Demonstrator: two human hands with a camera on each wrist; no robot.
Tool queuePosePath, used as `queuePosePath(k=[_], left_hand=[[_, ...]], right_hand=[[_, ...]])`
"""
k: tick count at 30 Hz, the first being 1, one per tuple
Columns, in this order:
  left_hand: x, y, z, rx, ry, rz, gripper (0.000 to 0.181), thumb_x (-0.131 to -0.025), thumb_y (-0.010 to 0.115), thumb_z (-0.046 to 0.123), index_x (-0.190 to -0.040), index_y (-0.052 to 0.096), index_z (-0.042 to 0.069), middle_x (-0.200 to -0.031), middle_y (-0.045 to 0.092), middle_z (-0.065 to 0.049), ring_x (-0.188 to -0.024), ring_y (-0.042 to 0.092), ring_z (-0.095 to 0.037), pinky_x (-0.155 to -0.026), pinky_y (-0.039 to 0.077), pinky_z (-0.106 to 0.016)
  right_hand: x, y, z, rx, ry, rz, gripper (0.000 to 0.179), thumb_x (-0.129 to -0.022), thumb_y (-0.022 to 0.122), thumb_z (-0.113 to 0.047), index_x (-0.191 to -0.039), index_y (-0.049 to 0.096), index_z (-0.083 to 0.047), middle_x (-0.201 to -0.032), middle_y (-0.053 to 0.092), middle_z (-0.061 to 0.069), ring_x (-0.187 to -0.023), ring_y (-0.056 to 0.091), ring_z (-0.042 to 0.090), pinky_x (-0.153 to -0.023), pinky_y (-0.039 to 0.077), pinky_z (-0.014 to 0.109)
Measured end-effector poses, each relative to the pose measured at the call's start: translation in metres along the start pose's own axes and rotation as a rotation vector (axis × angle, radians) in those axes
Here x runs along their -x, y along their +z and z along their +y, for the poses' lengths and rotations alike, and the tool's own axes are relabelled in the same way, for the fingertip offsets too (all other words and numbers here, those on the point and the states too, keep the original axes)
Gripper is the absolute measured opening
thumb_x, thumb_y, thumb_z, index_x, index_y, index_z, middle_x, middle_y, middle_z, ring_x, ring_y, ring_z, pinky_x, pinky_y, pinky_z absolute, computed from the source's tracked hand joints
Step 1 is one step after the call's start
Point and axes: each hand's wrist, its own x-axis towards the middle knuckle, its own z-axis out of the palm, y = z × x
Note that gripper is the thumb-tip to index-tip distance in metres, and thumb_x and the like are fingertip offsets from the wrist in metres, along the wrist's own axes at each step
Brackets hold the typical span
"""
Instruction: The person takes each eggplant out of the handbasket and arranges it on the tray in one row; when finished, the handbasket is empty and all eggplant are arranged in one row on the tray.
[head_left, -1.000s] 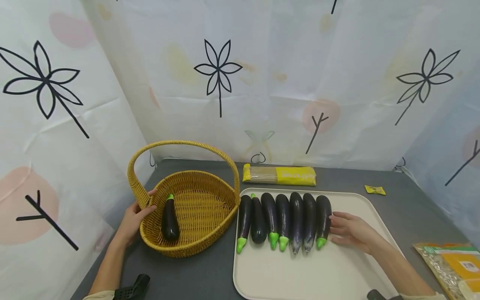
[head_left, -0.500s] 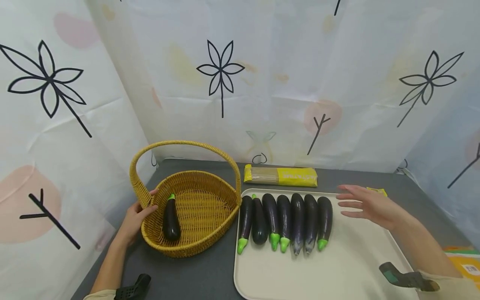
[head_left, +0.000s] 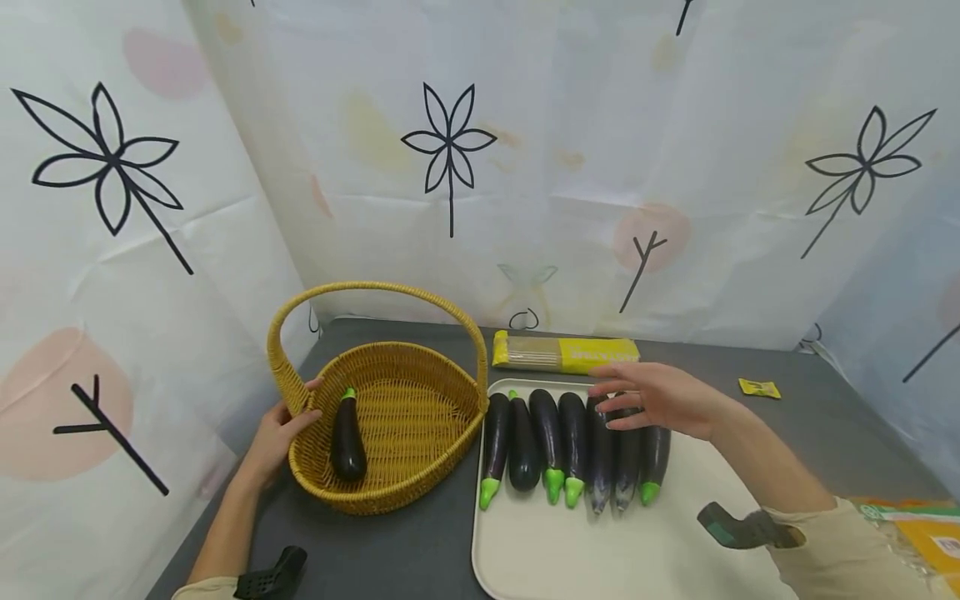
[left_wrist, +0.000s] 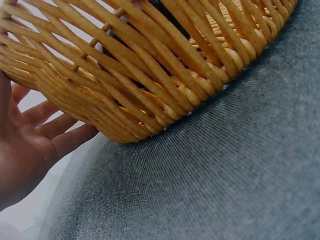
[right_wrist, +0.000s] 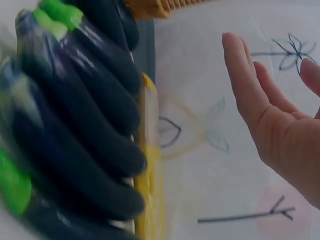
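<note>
My left hand (head_left: pixel 274 443) grips the left side of a yellow wicker basket (head_left: pixel 378 500) at the foot of its tall handle, thumb over the rim. In the left wrist view, its fingers (left_wrist: pixel 75 139) lie against the woven outer wall. One dark eggplant (head_left: pixel 348 440) lies inside the basket at the left. Several eggplants (head_left: pixel 551 442) form a row on a cream tray (head_left: pixel 577 554), most with green stem ends towards me. Raised above the row's right end, my right hand (head_left: pixel 667 400) holds nothing, its fingers extended leftward and partly hiding the eggplants behind.
Behind the tray lies a yellow pack of noodles (head_left: pixel 566 353). A small yellow packet (head_left: pixel 759 388) sits at the back right of the grey table (head_left: pixel 360 562). An orange and clear bag (head_left: pixel 926 537) is at the right edge. Patterned white curtains (head_left: pixel 540 275) enclose the table.
My right hand has left the rightmost eggplant, risen to the right, then swung left over the row. The left hand keeps its grip on the basket.
</note>
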Motion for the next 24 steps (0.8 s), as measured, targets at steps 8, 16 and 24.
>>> queuePosePath(k=[8, 16, 24], left_hand=[[0.0, 0.0, -0.001, 0.013, -0.008, 0.001, 0.053, -0.1, 0.053, 0.019, -0.147, 0.035, 0.001, -0.126, 0.047, -0.03, -0.092, 0.061, -0.009, -0.071, 0.052, -0.028], [-0.001, 0.0, -0.001, 0.007, -0.012, 0.0, 0.054, -0.1, 0.053, 0.019, -0.147, 0.034, 0.002, -0.126, 0.048, -0.028, -0.091, 0.061, -0.008, -0.071, 0.052, -0.028], [0.0, 0.0, 0.0, 0.003, -0.016, 0.004, 0.054, -0.1, 0.052, 0.019, -0.147, 0.034, 0.001, -0.126, 0.047, -0.03, -0.091, 0.061, -0.008, -0.071, 0.052, -0.028]], right_hand=[[-0.038, 0.046, 0.0, -0.037, 0.037, -0.139, 0.055, -0.103, 0.045, -0.028, -0.144, 0.033, 0.005, -0.13, 0.048, 0.024, -0.108, 0.056, 0.031, -0.088, 0.047, 0.047], [-0.07, 0.088, 0.003, -0.099, 0.039, -0.277, 0.052, -0.103, 0.044, -0.027, -0.143, 0.035, 0.004, -0.123, 0.054, 0.019, -0.103, 0.059, 0.026, -0.087, 0.048, 0.047], [-0.101, 0.128, 0.002, -0.164, 0.036, -0.296, 0.046, -0.102, 0.046, -0.023, -0.141, 0.042, 0.002, -0.124, 0.052, 0.025, -0.102, 0.06, 0.026, -0.086, 0.048, 0.047]])
